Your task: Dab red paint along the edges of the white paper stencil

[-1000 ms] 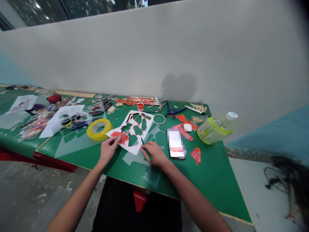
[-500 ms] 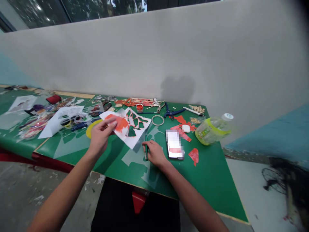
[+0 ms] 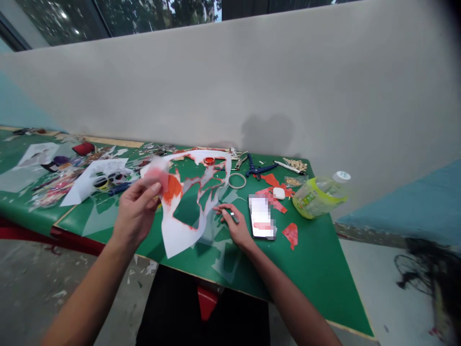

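My left hand (image 3: pixel 135 211) is closed, thumb against fingers, on the edge of a white paper sheet (image 3: pixel 182 240) with large cut-out holes rimmed in red. The sheet is raised and tilted above the green table. A patch of orange-red (image 3: pixel 173 190) shows beside my left thumb, and the part at the fingertips is blurred. My right hand (image 3: pixel 234 226) is closed around a slim, pen-like tool (image 3: pixel 234 217) with a dark tip. That hand is low over the table, just right of the sheet, between it and a phone (image 3: pixel 261 216).
Right of the phone lie red scraps (image 3: pixel 291 235), a white case (image 3: pixel 278 193) and a cut plastic bottle (image 3: pixel 313 197). Behind are a tape ring (image 3: pixel 236 180), blue-handled pliers (image 3: pixel 260 169) and a red paint pot (image 3: pixel 209 161). Papers and craft materials (image 3: pixel 57 185) clutter the left.
My left hand has drawn the paper leftward and turned it up, so its holes spread wider in view. The tool in my right hand has swung from upright to slanted.
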Motion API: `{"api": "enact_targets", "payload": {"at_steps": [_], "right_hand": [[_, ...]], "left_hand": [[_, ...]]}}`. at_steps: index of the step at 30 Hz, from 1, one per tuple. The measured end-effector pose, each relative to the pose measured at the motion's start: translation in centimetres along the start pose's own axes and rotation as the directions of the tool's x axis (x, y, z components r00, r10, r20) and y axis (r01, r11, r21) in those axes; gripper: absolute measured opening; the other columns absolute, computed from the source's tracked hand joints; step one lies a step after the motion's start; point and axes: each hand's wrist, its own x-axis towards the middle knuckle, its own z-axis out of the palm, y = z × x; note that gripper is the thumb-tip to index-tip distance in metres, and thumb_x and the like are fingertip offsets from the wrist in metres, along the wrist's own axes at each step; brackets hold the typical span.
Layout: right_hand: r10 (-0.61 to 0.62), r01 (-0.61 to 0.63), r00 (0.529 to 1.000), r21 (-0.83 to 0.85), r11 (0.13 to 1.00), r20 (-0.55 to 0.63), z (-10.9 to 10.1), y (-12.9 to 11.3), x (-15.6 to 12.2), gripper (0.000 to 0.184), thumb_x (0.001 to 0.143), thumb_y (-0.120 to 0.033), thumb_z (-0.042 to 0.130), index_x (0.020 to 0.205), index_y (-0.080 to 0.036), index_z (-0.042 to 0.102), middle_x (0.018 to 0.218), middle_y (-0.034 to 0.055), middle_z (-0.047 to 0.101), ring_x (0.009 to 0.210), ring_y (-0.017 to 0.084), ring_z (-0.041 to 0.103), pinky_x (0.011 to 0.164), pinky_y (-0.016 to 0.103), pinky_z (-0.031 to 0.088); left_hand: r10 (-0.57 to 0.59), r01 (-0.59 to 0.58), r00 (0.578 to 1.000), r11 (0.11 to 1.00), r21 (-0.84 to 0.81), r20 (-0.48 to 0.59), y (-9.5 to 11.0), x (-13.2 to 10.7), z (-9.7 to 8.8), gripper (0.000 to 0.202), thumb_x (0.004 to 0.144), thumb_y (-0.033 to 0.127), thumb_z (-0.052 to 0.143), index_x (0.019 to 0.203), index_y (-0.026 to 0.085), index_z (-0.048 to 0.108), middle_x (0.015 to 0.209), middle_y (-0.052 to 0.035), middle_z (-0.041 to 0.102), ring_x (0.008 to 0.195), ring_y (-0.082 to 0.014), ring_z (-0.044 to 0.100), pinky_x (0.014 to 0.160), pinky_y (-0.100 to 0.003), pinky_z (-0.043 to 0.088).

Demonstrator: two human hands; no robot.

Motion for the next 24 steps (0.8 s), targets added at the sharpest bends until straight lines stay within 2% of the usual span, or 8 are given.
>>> {"api": "enact_targets", "payload": {"at_steps": [3,6,9,12,15,18,24], "right_hand": [[-0.005,0.004,1.000,0.076,0.997,0.022,-0.2,-0.3,0.2,0.038,0.107,-0.046,0.062,0.133,-0.018,0.064,0.125,0.0093,0.071,0.103,0.020,0.072,0.088,0.039,0.065],[-0.023,0.020,0.998,0.060,0.998,0.051,0.1,-0.3,-0.1,0.040,0.107,-0.046,0.063,0.136,-0.018,0.063,0.127,0.0097,0.070,0.103,0.020,0.072,0.086,0.039,0.066],[-0.077,0.081,0.992,-0.039,0.996,0.100,0.6,-0.2,-0.7,0.038,0.106,-0.044,0.065,0.133,-0.019,0.065,0.132,0.0103,0.069,0.111,0.022,0.071,0.095,0.044,0.064],[-0.145,0.176,0.968,-0.141,0.974,0.203,0.7,-0.3,-1.0,0.033,0.104,-0.043,0.068,0.126,-0.019,0.069,0.134,0.0100,0.069,0.123,0.025,0.067,0.108,0.051,0.057],[-0.173,0.229,0.945,-0.185,0.956,0.277,0.6,-0.5,-1.1,0.032,0.103,-0.044,0.068,0.123,-0.019,0.070,0.134,0.0099,0.069,0.127,0.026,0.065,0.112,0.053,0.054],[-0.176,0.236,0.938,-0.178,0.955,0.298,0.7,-0.9,-1.2,0.032,0.102,-0.045,0.069,0.119,-0.018,0.071,0.131,0.0096,0.070,0.126,0.026,0.065,0.112,0.053,0.053],[-0.094,0.108,0.946,-0.031,0.994,0.309,2.1,-3.3,-2.5,0.021,0.104,-0.045,0.062,0.104,-0.024,0.061,0.111,0.0058,0.078,0.103,0.020,0.074,0.095,0.038,0.060]], "left_hand": [[-0.137,0.143,0.984,0.989,0.048,-0.117,-4.7,-1.9,-3.1,0.021,0.097,0.031,0.078,0.108,0.015,0.071,0.101,-0.0022,0.073,0.083,-0.0138,0.070,0.076,-0.030,0.061],[-0.285,0.306,0.941,0.947,0.101,-0.182,-8.7,-4.4,-6.2,0.025,0.102,0.035,0.073,0.116,0.014,0.070,0.113,-0.0061,0.073,0.093,-0.0171,0.072,0.082,-0.034,0.064],[-0.353,0.398,0.901,0.904,0.158,-0.252,-10.7,-7.0,-9.1,0.029,0.103,0.036,0.071,0.123,0.015,0.068,0.117,-0.0066,0.072,0.093,-0.0168,0.071,0.079,-0.033,0.063],[-0.419,0.465,0.881,0.853,0.239,-0.218,-11.0,-8.7,-11.1,0.026,0.102,0.034,0.072,0.119,0.014,0.069,0.111,-0.0051,0.071,0.087,-0.0151,0.070,0.073,-0.029,0.062],[-0.472,0.485,0.873,0.817,0.313,-0.122,-10.9,-9.3,-11.7,0.025,0.102,0.034,0.073,0.115,0.014,0.070,0.108,-0.0047,0.071,0.088,-0.0158,0.070,0.074,-0.030,0.063],[-0.472,0.460,0.879,0.809,0.367,-0.062,-11.2,-9.3,-11.4,0.029,0.103,0.038,0.071,0.121,0.015,0.069,0.116,-0.0067,0.072,0.095,-0.0179,0.072,0.081,-0.035,0.065],[-0.422,0.324,0.903,0.793,0.516,0.082,-11.2,-10.5,-10.2,0.030,0.102,0.041,0.072,0.119,0.016,0.071,0.116,-0.0059,0.074,0.096,-0.0194,0.073,0.087,-0.038,0.064]]}}
